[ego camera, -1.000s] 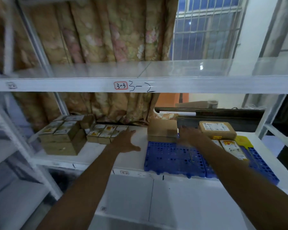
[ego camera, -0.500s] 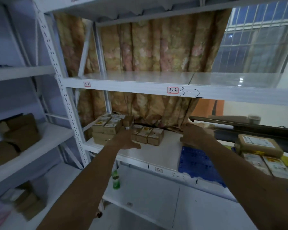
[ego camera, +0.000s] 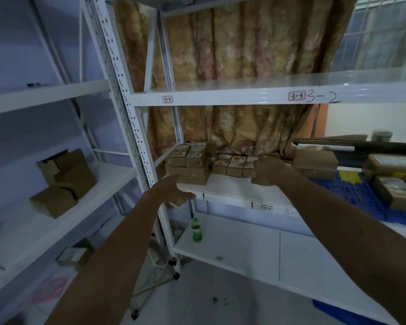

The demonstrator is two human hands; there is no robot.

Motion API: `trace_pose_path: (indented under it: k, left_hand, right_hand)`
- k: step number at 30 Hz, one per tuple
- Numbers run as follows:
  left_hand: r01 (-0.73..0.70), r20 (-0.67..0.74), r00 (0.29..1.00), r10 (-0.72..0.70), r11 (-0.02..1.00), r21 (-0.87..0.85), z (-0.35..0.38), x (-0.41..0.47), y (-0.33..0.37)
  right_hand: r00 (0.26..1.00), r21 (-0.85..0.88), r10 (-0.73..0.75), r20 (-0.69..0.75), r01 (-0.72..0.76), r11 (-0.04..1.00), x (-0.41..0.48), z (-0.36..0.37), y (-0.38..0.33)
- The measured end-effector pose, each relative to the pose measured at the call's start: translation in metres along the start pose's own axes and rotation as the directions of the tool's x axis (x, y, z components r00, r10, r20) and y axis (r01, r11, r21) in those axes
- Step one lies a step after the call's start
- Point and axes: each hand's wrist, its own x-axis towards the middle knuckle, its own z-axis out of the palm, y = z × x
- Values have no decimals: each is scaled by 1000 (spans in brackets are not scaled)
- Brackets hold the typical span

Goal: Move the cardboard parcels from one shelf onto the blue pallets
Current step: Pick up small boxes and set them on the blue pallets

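Note:
A stack of cardboard parcels (ego camera: 188, 165) sits at the left end of the white middle shelf (ego camera: 230, 191), with a row of three smaller labelled parcels (ego camera: 233, 165) beside it. My left hand (ego camera: 171, 188) reaches out open just below and in front of the stack, touching nothing. My right hand (ego camera: 266, 171) is at the right end of the small row, fingers against the end parcel; whether it grips is unclear. Blue pallets (ego camera: 352, 191) lie on the shelf to the right, carrying a plain box (ego camera: 314, 164) and labelled parcels (ego camera: 394, 191).
A perforated white upright (ego camera: 127, 113) stands just left of my left hand. The left rack holds open cardboard boxes (ego camera: 63, 181). A green bottle (ego camera: 196, 231) stands on the lower shelf. A dark bar (ego camera: 361, 144) runs behind the pallets. A curtain hangs behind.
My view has swung left, away from the pallets and toward the parcels. Both hands moved left: the right from the pallet's box to the small row, the left toward the stack.

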Motion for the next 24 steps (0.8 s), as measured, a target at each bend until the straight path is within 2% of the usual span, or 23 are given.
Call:
trace_pose_path:
  k: [3, 7, 10, 15, 18, 24]
  left_hand:
    - [-32, 35, 999, 32, 999, 0, -6, -21, -18]
    - [27, 13, 1000, -26, 999, -23, -12, -24, -43]
    - [51, 20, 999, -50, 997, -53, -16, -15, -56]
    - [94, 60, 994, -95, 996, 9, -6, 19, -83]
    - [115, 55, 992, -115, 993, 14, 2, 34, -95]
    - [161, 26, 987, -160, 985, -53, -23, 80, -109]
  right_hand:
    - [1000, -17, 1, 12, -1, 1000, -1, 3, -31]
    - [999, -41, -27, 17, 28, 999, 2, 1, -66]
    - [999, -95, -37, 17, 39, 995, 11, -1, -82]
    - [996, -118, -34, 87, 44, 992, 47, 3, -96]
    - [994, -77, -22, 108, 31, 997, 75, 3, -101]
    - [982, -7, -151, 117, 153, 988, 153, -6, -107]
